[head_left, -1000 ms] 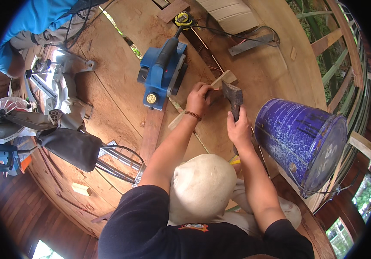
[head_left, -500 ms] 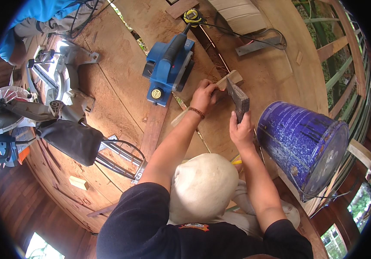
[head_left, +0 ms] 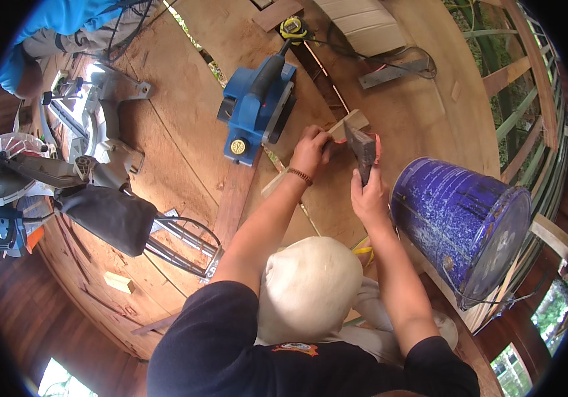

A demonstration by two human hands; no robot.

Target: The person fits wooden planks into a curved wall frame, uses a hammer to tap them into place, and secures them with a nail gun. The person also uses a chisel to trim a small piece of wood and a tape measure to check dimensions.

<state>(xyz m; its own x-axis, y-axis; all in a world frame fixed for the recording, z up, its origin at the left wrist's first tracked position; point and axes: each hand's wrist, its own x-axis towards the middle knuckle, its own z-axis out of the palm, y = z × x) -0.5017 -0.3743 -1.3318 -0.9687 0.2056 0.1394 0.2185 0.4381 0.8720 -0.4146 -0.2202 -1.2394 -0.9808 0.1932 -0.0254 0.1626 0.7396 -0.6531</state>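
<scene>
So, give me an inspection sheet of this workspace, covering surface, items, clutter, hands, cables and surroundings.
Surface: wooden boards with gaps between some, sawdust scattered.
Items in use: wooden strip; dark hatchet-like tool.
Clutter: blue planer, tape measure, mitre saw, purple bucket, small wood block.
Hands: left hand on the wooden strip, right hand gripping the hatchet-like tool; blade contact unclear.
Cables: black cord across the boards beyond the planer.
Surroundings: another person upper left, slatted railing right.

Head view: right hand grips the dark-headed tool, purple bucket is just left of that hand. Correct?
Not quite: the purple bucket is to the right of the right hand, not left, as the head view shows. That hand does grip the dark-headed tool.
</scene>
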